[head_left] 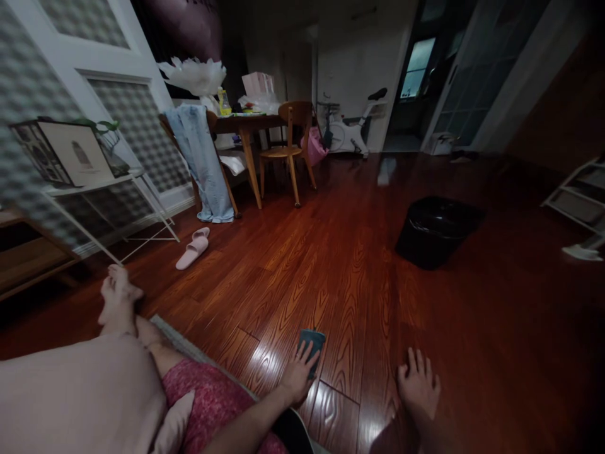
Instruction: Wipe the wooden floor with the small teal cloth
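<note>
My left hand (299, 376) reaches over the floor near the bottom middle, its fingers laid across a small dark teal object (312, 339). The object has a flat top edge and narrows downward; whether it is a cup or a folded cloth I cannot tell. The thumb is hidden behind it. Farther right, my right hand (420, 386) is held out with its fingers spread and nothing in it. Glossy red-brown wooden floor (350, 277) lies beneath both hands.
A black bin (437, 230) stands ahead on the right. Pink slippers (193, 249) lie left, near a white side table (89, 186). A pale cushion (80, 397) covers my lap. Behind are a dining table (246, 123), a wooden chair (287, 151) and an exercise bike (347, 133).
</note>
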The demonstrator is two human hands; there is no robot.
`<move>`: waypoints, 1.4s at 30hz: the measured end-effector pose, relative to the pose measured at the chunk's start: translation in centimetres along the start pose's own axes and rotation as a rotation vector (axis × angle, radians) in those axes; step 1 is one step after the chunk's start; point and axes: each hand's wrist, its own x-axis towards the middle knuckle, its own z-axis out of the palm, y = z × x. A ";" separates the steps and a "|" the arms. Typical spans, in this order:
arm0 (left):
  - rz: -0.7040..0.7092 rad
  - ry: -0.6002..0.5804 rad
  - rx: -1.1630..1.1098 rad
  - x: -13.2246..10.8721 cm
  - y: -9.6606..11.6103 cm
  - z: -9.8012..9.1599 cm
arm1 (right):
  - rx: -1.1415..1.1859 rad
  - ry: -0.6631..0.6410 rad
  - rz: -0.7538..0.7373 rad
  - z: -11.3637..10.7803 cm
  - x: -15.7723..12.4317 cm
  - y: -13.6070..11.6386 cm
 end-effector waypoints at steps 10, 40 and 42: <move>-0.271 0.096 0.068 -0.3 -5.0 -4.8 | -0.005 -0.010 0.014 -0.2 0.0 -0.3; -0.085 -0.044 0.111 0.2 -3.5 -4.7 | -0.097 -0.050 0.036 -0.3 0.0 -0.7; -0.303 0.033 0.143 -0.8 -6.5 -6.0 | -0.114 -0.053 0.033 -0.1 0.0 -0.7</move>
